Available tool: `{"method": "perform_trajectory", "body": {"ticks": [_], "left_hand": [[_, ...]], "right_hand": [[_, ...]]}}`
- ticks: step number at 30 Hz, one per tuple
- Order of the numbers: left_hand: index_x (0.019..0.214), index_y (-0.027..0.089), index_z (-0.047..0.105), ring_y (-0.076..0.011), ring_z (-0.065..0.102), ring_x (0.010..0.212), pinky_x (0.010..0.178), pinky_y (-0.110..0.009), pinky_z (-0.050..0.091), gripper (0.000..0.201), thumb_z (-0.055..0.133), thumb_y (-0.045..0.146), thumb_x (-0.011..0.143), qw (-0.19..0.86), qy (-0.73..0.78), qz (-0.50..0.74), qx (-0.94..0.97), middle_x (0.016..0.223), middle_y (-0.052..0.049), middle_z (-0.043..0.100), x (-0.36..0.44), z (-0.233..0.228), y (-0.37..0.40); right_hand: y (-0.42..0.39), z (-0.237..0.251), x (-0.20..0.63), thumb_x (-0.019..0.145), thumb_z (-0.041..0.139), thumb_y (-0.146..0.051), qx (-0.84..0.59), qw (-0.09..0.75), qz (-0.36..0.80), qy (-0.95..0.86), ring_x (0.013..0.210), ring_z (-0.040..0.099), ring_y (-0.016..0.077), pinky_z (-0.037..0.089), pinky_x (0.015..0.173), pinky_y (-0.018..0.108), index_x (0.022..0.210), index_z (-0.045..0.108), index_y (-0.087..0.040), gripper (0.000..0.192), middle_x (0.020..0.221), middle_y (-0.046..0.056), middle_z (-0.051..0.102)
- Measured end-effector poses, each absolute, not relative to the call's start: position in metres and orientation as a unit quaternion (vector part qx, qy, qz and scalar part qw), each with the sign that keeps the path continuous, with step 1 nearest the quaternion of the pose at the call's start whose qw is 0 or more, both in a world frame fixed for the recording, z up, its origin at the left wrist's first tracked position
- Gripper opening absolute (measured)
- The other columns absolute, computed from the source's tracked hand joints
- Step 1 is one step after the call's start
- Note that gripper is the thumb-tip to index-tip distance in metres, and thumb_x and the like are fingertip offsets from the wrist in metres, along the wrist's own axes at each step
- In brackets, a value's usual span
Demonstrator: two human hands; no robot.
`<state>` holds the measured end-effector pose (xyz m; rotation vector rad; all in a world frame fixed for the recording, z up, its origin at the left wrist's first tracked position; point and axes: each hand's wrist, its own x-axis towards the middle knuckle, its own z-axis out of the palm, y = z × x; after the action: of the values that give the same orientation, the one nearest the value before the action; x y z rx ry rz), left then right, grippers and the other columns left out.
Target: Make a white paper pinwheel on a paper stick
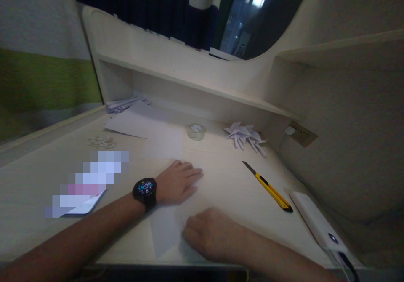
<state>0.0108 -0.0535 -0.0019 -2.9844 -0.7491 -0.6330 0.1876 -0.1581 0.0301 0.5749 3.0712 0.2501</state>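
Paper (164, 233) white; flat under left hand (179, 183)

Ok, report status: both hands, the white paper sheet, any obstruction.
Left hand spread, palm down, over white paper sheet. Right hand curled by its near end, grip unclear. Yellow-and-black utility knife, blade out, right of both hands, touching neither.

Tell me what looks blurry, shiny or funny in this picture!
In the head view, the right hand looks blurry, but the watch digits are readable; in the head view, a bright patch glares in the dark window; in the head view, blocky squares hide most of a phone-like device.
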Motion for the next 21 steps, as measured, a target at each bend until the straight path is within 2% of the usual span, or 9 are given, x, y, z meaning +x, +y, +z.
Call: {"method": "perform_trajectory", "body": {"ticks": [5,8,11,15,21], "left_hand": [[0.134,0.023,0.042,-0.0263,0.046,0.11,0.092,-0.043,0.029,0.044,0.037,0.039,0.093,-0.002,-0.241,-0.201,-0.949,0.132,-0.006,0.054,0.011,-0.001,-0.054],[0.133,0.022,0.043,-0.0262,0.046,0.11,0.091,-0.043,0.029,0.043,0.036,0.036,0.093,0.001,-0.244,-0.201,-0.949,0.132,-0.006,0.053,0.012,-0.002,-0.054],[0.132,0.022,0.044,-0.0249,0.047,0.107,0.09,-0.042,0.03,0.041,0.034,0.029,0.093,0.0,-0.245,-0.198,-0.949,0.133,-0.005,0.053,0.012,-0.002,-0.054],[0.132,0.022,0.044,-0.024,0.047,0.108,0.092,-0.042,0.029,0.041,0.035,0.027,0.093,-0.003,-0.247,-0.205,-0.947,0.133,-0.004,0.053,0.013,-0.003,-0.053],[0.136,0.014,0.038,-0.0273,0.045,0.116,0.097,-0.045,0.029,0.048,0.037,0.032,0.092,0.012,-0.285,-0.196,-0.938,0.134,-0.013,0.049,0.013,-0.006,-0.054]], "right_hand": [[-0.162,0.034,0.186,0.09,0.048,-0.015,0.154,0.009,0.058,0.986,0.051,0.05,0.0117,0.03,0.043,0.027,0.075,0.053,-0.016,0.016,0.067,0.0,0.06],[-0.143,0.018,0.199,0.09,0.043,-0.013,0.227,-0.025,0.109,0.967,0.049,0.049,0.012,0.027,0.042,0.028,0.076,0.052,-0.017,0.017,0.065,0.0,0.059],[-0.126,0.007,0.207,0.089,0.044,-0.013,0.275,-0.014,0.145,0.95,0.05,0.049,0.0127,0.025,0.043,0.028,0.077,0.052,-0.017,0.015,0.065,0.0,0.06],[-0.133,0.014,0.199,0.09,0.044,-0.012,0.236,-0.003,0.129,0.963,0.053,0.051,0.0128,0.027,0.044,0.029,0.079,0.052,-0.017,0.015,0.068,0.0,0.06],[-0.157,0.027,0.185,0.089,0.047,-0.013,0.177,0.006,0.094,0.98,0.051,0.05,0.0136,0.031,0.043,0.03,0.077,0.052,-0.016,0.013,0.066,0.0,0.058]]}}
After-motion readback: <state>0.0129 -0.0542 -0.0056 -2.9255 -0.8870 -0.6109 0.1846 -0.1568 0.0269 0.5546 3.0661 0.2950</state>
